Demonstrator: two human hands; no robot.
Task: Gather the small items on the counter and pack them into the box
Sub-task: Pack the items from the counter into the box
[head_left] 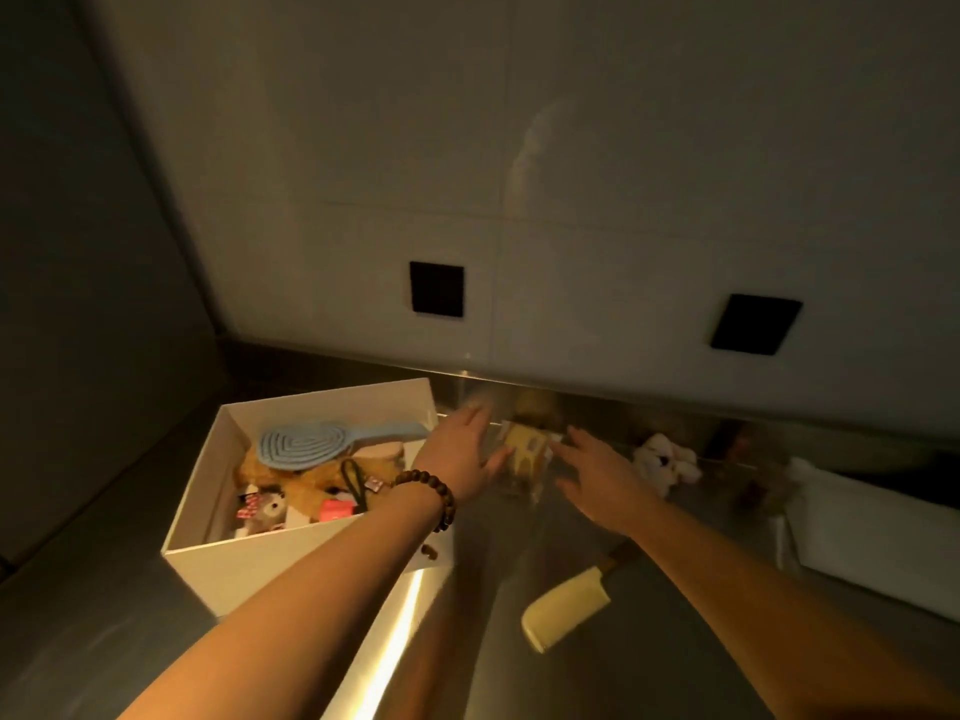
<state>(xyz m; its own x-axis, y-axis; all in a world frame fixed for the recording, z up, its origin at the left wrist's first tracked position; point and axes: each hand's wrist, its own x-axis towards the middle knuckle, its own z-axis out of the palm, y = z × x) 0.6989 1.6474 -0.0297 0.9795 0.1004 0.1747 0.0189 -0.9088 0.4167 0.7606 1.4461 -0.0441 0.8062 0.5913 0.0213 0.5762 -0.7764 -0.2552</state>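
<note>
— What colours fill the white box [322, 550]?
— A pale blue hairbrush [317, 443] with a ridged spiral pattern, a tan plush toy [306, 483], a pink-red packet [336, 509].
— And on the steel-grey counter [597, 683]?
— A pale yellow spatula [566, 608], a yellow block [524, 452], a white soft toy [667, 462]. Two black squares [436, 289] mark the off-white wall [519, 122]; brown beads [431, 493] circle one wrist.

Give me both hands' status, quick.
Left hand: open, fingers straight, beside the yellow item, holding nothing.
Right hand: open, fingers spread, on the yellow item's other side; contact cannot be told.
</note>
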